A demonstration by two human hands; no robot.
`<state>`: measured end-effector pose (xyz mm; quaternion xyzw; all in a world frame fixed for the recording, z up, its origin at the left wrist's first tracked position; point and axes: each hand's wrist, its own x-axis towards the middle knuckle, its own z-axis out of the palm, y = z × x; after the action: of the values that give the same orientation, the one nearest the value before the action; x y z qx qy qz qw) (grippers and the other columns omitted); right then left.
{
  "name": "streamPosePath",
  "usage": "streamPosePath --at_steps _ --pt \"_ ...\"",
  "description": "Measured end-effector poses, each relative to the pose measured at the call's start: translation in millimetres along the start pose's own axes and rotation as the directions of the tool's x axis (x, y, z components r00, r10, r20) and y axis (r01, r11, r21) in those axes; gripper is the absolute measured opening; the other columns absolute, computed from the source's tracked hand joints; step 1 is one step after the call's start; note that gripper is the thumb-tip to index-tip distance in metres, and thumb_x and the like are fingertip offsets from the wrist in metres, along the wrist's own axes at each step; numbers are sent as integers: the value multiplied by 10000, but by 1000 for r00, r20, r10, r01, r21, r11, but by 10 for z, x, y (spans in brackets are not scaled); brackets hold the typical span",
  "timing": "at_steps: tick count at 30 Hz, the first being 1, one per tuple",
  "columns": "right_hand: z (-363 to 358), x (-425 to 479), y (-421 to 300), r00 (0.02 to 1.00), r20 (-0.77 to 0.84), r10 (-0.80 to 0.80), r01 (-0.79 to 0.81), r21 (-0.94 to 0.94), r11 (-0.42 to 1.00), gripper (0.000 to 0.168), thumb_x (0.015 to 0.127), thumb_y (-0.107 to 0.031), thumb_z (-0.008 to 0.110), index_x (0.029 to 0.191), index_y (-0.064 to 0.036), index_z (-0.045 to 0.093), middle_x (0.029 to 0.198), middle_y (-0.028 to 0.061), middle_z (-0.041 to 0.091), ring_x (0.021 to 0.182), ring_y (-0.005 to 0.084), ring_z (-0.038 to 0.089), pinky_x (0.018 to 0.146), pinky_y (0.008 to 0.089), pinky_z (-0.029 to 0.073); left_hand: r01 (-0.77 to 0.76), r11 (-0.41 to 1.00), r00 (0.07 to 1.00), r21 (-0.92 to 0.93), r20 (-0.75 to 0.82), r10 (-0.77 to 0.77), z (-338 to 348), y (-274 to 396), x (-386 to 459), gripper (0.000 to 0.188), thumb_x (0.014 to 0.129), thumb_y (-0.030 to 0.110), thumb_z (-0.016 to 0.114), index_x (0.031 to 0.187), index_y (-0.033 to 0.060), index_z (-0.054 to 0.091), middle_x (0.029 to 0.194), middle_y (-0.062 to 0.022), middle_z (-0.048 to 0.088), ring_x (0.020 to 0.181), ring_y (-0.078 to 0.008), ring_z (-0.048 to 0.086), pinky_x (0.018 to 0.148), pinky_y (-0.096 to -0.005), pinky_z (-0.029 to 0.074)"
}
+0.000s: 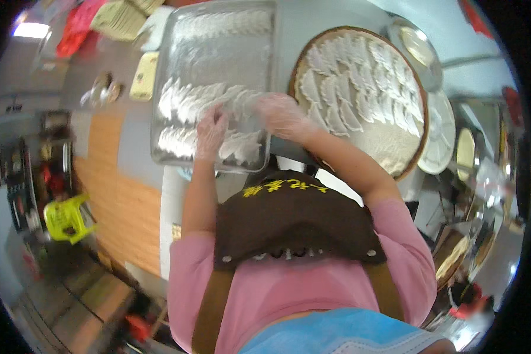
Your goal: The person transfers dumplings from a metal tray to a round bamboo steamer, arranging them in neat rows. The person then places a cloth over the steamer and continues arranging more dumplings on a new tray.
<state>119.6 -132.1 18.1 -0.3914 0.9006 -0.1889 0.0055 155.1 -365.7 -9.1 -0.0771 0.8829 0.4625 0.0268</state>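
A rectangular metal tray [217,59] lies before me with rows of white crescent-shaped dumplings [188,99] in it. My left hand [212,130], in a clear plastic glove, is over the near rows with its fingertips drawn together by the dumplings. My right hand [287,116], gloved too and blurred, reaches over the tray's right edge to the right end of the middle row. Whether either hand grips a dumpling is hidden. To the right, a round tray [389,148] with a brown rim holds more pleated dumplings [358,75], its near part bare.
Left of the metal tray lies a pale yellow rectangular box or lid [143,76]. A metal dish [418,48] and a white plate [437,132] sit beyond the round tray's right rim. A lime-green plastic stool [66,219] stands on the floor at left.
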Motion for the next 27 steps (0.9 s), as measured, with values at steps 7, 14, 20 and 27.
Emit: streamPosePath --at_steps 7,14,20,27 --pt "797 529 164 919 229 322 -234 -341 910 256 834 -241 569 1001 -125 725 1078 79 687 1055 299 605 1047 613 244 27 991 984 -130 178 -4 186 -199 21 463 864 187 650 1280 7 552 1101 -109 633 983 -200 602 862 -330 487" --pt "296 517 11 921 253 296 -255 -181 950 278 785 -262 611 976 -98 732 962 141 695 966 337 639 1026 586 298 -280 955 951 92 163 263 358 -115 97 514 808 170 691 1275 18 539 962 -121 642 891 -242 611 833 -364 490" --pt "334 355 -10 952 177 251 -269 90 959 143 734 -209 647 818 -111 707 885 124 705 937 286 670 915 508 421 -319 929 896 -186 259 360 496 -152 154 514 823 194 717 1276 25 541 1008 -126 647 907 -213 606 802 -338 480" --pt "-375 -537 132 891 -37 453 -293 715 635 471 759 -409 683 1008 -10 656 991 209 665 959 333 640 815 399 493 -177 935 899 -307 336 281 588 1071 -163 598 834 187 730 1338 -1 471 1183 -142 606 1042 -215 598 918 -318 462"
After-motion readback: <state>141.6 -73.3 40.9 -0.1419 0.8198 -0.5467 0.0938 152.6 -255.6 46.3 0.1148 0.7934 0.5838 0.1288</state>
